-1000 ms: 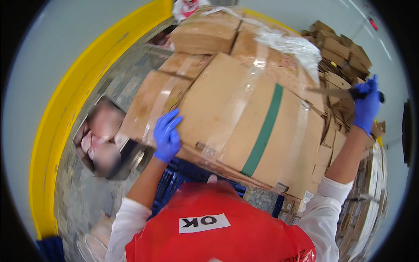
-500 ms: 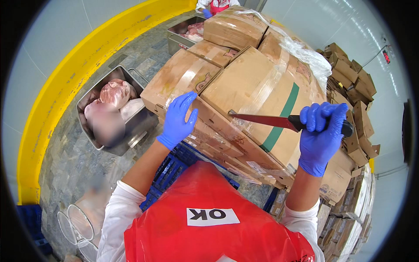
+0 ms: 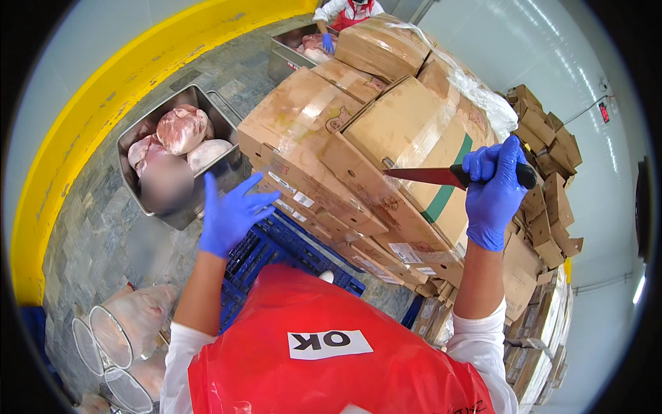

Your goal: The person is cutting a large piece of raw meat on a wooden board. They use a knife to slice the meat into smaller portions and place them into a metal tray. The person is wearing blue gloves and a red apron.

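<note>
In my right hand [image 3: 495, 200], blue-gloved, the black handle of a knife [image 3: 422, 175] is gripped, with its long blade pointing left over a large taped cardboard box [image 3: 393, 131]. The tip lies by the box's near left edge; whether it touches the cardboard I cannot tell. My left hand [image 3: 233, 212], also in a blue glove, is held up with its fingers spread and nothing in it. It hovers between the stacked boxes and a metal tub [image 3: 222, 174] that holds several large pieces of meat [image 3: 183, 130].
Blue plastic pallets [image 3: 289, 252] lie below the stack. Flattened cartons [image 3: 548, 141] are piled at right. White rings with clear bags [image 3: 110, 338] stand at lower left. A co-worker [image 3: 345, 15] reaches into another meat tub [image 3: 284, 61] beyond. A yellow curb [image 3: 52, 179] edges the floor.
My left hand has come off the box edge and moved left and down, fingers spreading wider. The knife stays in my right hand. The co-worker's hand now reaches into the far tub.
</note>
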Available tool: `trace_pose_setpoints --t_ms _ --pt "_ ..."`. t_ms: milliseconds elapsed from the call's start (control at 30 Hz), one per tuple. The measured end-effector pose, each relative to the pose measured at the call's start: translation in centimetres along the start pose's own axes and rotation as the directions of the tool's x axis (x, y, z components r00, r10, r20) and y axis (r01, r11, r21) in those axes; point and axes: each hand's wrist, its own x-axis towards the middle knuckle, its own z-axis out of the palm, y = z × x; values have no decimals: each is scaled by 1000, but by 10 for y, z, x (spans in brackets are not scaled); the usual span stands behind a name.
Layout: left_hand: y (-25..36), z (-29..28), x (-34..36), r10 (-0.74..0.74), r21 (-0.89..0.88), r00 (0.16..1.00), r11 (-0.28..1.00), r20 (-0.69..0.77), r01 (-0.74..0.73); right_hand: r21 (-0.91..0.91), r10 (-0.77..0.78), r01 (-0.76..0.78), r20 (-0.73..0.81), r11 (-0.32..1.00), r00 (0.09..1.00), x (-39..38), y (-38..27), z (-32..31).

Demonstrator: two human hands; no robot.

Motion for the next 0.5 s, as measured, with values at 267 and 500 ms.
trace_pose_setpoints --t_ms 267,500 --pt "4 23 3 0 73 1000 997 20 -2 91 198 -202 57 975 979 -4 96 -34" --pt "23 -2 -11 48 436 985 900 -165 29 -39 287 -341 -454 939 844 -87 -65 -318"
